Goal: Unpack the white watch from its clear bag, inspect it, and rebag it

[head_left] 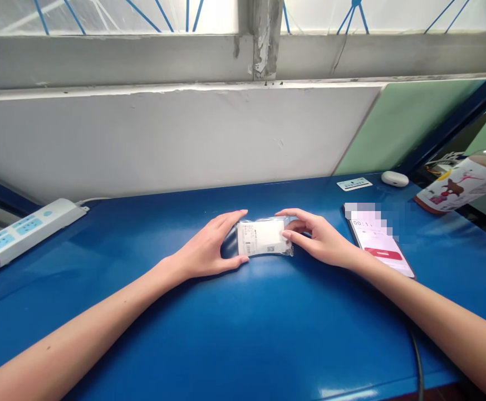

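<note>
A small white packet [261, 236] in clear plastic wrap lies on the blue tabletop, between my two hands. Black print, a barcode and a square code show on its face; what is inside cannot be seen. My left hand [212, 245] curves around the packet's left end, thumb and fingers well apart, with tabletop showing in the gap. Its thumb tip is close to the lower left corner. On the other end, my right hand [315, 236] has its thumb on the packet's face and its index finger at the top edge, pinching the right side.
To my right lies a phone [376, 239] with a lit screen. Behind it are a printed card [354, 184] and a white earbud case [394, 179]. A labelled bottle [464, 181] leans at far right. A white power strip [25, 234] sits at left. A dark cable [418, 356] hangs near my right forearm.
</note>
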### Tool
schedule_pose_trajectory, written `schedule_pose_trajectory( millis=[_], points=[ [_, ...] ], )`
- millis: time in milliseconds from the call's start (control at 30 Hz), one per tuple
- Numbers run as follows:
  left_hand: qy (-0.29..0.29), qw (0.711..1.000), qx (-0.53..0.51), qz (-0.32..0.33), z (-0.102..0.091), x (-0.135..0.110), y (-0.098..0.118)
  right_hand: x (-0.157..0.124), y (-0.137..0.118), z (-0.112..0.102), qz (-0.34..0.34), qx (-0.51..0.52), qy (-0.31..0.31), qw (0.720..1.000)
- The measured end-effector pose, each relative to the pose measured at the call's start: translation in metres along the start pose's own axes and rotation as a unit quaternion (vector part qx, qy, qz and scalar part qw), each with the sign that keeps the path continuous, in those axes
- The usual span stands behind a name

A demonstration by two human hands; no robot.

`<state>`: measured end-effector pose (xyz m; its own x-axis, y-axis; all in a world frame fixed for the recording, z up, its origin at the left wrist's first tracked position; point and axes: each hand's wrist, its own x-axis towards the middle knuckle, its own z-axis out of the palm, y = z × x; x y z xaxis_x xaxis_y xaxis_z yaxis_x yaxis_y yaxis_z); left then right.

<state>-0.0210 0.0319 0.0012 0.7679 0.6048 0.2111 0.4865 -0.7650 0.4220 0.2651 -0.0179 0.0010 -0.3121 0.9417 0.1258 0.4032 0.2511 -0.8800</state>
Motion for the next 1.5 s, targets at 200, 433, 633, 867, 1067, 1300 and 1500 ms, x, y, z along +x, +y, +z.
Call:
schedule_pose_trajectory(
  millis=[200, 433, 633, 867, 1067, 1300, 1500],
  points=[
    [0.002, 1.0, 0.012, 0.006, -0.001, 0.001, 0.0, -0.001, 0.002, -0.003, -0.055, -0.145, -0.001, 0.988],
    [-0.019, 0.999, 0.035, -0.011, -0.001, 0.001, 0.001, -0.006, 0.003, -0.013, -0.055, -0.291, -0.088, 0.951],
    [-0.02, 0.999, 0.034, -0.009, -0.001, 0.001, 0.002, -0.005, 0.005, -0.01, -0.029, -0.311, -0.096, 0.945],
    [-0.027, 0.999, 0.043, -0.012, -0.001, 0.002, 0.002, -0.003, 0.004, -0.008, 0.003, -0.301, -0.106, 0.948],
    [-0.011, 0.999, 0.032, -0.015, 0.001, 0.0, 0.001, -0.005, 0.004, -0.007, -0.005, -0.301, -0.106, 0.948],
    [-0.026, 0.998, 0.054, 0.003, -0.001, 0.001, 0.004, -0.008, 0.004, -0.003, -0.022, -0.298, -0.09, 0.95],
    [-0.06, 0.995, 0.074, 0.023, -0.004, 0.001, 0.005, -0.008, 0.003, -0.003, -0.039, -0.285, -0.084, 0.954]
  ],
)
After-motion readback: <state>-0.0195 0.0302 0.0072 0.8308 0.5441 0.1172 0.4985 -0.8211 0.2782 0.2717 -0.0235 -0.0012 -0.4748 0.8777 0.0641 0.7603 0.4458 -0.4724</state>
